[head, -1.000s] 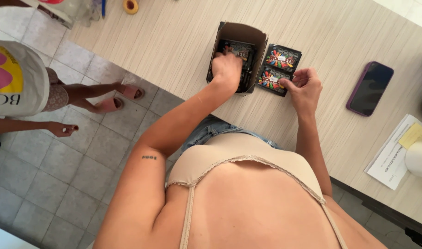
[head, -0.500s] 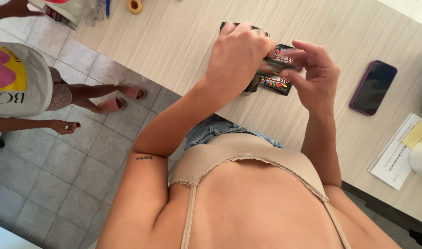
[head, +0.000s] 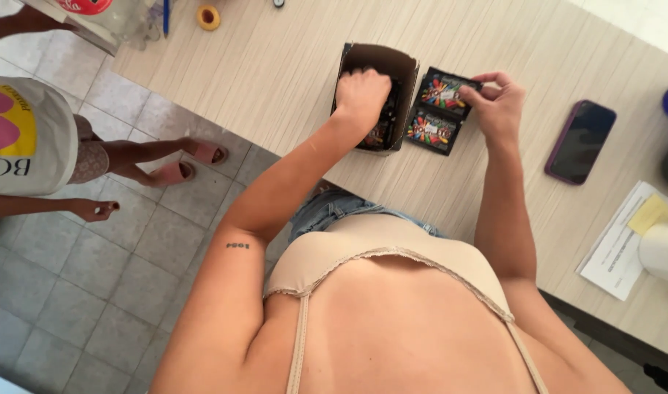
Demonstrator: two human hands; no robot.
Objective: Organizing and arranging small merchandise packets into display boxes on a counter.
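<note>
The step in hand appears to be loading flat black packets into the open cardboard box [head: 377, 95] on the light wooden table [head: 275, 80]. To do it well, press each packet flat against those already inside, keep its edges square to the box walls, and steady the box so that it does not slide on the smooth tabletop; feed the next packet only when the one inside sits level. The left hand [head: 361, 95] is inside the box, curled nearly closed with the knuckles up, pressing on the dark packets in the box [head: 381, 131]; whether the fingers actually grip a packet cannot be told, since they are hidden under the hand. The right hand [head: 494, 102] rests at 3 o'clock of the box, fingers bent and partly closed, the thumb and fingertips pinching the far edge of the stack of black packets with colourful print [head: 436, 113]. That stack lies flat on the table, just beside the right wall of the box and touching or almost touching it. A dark phone [head: 580, 140] lies face up at 3 o'clock of the right hand, well apart. Papers with a yellow note [head: 626, 248] lie at 5 o'clock of the phone. A second person [head: 27, 138] stands on the tiled floor [head: 93, 292] at 9 o'clock of the table.
</note>
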